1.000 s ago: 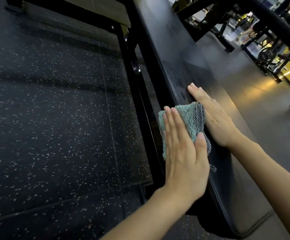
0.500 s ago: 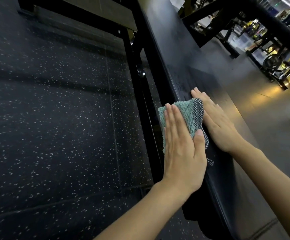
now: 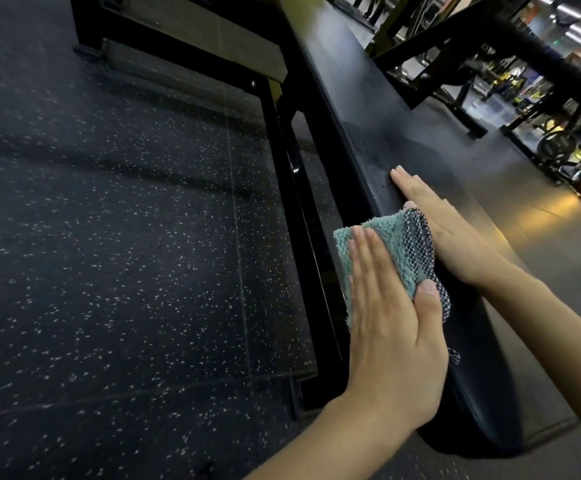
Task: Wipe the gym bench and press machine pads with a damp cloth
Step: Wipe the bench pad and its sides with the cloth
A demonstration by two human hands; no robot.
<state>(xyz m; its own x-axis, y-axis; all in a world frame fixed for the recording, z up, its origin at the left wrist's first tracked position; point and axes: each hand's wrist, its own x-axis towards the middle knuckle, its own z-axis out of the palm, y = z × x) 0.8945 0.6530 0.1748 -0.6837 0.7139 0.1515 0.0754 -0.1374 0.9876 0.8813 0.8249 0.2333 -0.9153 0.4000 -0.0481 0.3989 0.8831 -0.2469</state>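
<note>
The soft, limp cloth (image 3: 386, 251) drapes over the left edge of the bench pad (image 3: 386, 109) towards its near end, pressed under the straight fingers of the open left hand (image 3: 393, 341), while the right hand (image 3: 455, 233) lies flat on the pad beside it; broad palm pressure should stop it bunching.

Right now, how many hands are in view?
2. The left hand presses the cloth against the side of the bench pad; the right hand lies flat on its top, beside the cloth.
</note>
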